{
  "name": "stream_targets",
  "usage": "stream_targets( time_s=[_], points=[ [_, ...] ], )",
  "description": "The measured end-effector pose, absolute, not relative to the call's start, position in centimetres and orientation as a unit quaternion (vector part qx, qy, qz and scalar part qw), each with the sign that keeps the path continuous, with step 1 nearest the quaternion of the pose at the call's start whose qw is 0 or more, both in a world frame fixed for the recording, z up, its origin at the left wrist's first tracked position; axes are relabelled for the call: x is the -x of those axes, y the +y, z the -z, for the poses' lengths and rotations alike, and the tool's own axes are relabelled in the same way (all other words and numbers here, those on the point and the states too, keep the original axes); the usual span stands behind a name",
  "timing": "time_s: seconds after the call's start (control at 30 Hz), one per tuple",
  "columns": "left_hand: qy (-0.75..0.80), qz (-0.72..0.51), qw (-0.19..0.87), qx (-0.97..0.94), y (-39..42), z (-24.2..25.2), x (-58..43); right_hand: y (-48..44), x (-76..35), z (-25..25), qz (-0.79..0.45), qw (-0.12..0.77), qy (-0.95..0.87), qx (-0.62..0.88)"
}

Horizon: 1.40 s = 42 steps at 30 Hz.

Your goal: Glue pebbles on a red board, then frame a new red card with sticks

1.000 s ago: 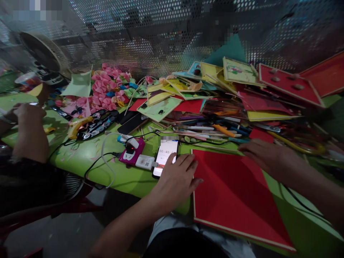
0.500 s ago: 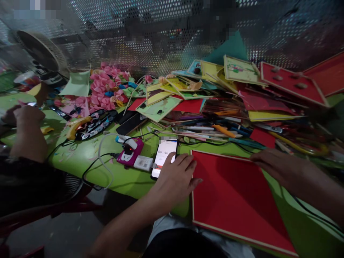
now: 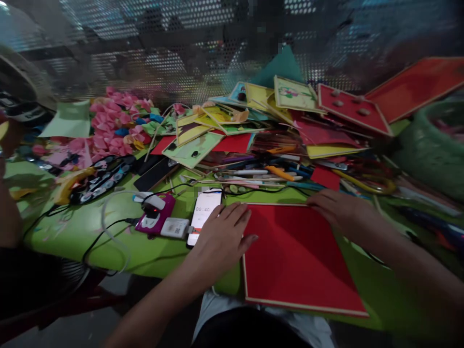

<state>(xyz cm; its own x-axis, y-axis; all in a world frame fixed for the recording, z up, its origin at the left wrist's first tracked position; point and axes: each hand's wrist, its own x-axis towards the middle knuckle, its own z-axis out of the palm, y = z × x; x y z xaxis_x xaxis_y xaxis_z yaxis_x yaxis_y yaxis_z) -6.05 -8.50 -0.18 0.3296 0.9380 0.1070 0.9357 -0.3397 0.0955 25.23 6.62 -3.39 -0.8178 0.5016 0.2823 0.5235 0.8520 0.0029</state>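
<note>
At the left edge of the frame a co-worker's forearm [image 3: 6, 212] is now half cut off, because the view has swung to the right within the last second. In the lower centre the phone [image 3: 204, 212] with its timer lies on the green table [image 3: 72, 232]. The left hand [image 3: 221, 239] rests beside it as before, palm down, fingers straight and a little apart, the tips over the left rim of the red framed board [image 3: 293, 261]. The board lies flat at the near table edge and seems turned a little squarer, though this may be only the camera. The right hand [image 3: 337, 210] stays flat on its upper right corner, fingers together, gripping nothing. At the right edge a green basket [image 3: 435, 150] has come into view. Both hands keep the board pressed down, and it has hardly moved.
</note>
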Motion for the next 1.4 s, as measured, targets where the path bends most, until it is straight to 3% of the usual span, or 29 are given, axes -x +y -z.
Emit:
stream_targets(
  time_s=[0.2, 0.47, 0.97, 1.4],
  points=[
    [0.545, -0.015, 0.009, -0.838, -7.0, 0.5, 5.9, 6.4, -25.0, 2.4, 0.009, 0.147, -0.943, 0.299],
    [0.542, -0.031, -0.032, -0.839, -6.9, 1.3, 6.1, 6.3, -27.2, 0.8, -0.007, 0.205, -0.904, 0.375],
    [0.544, -0.02, -0.022, -0.839, -7.0, 0.9, 6.0, 5.9, -26.0, 1.9, -0.014, 0.143, -0.929, 0.342],
    [0.545, -0.043, 0.008, -0.838, -10.8, 1.6, 5.2, 6.6, -25.0, 3.7, 0.105, 0.098, -0.933, 0.331]
  ],
)
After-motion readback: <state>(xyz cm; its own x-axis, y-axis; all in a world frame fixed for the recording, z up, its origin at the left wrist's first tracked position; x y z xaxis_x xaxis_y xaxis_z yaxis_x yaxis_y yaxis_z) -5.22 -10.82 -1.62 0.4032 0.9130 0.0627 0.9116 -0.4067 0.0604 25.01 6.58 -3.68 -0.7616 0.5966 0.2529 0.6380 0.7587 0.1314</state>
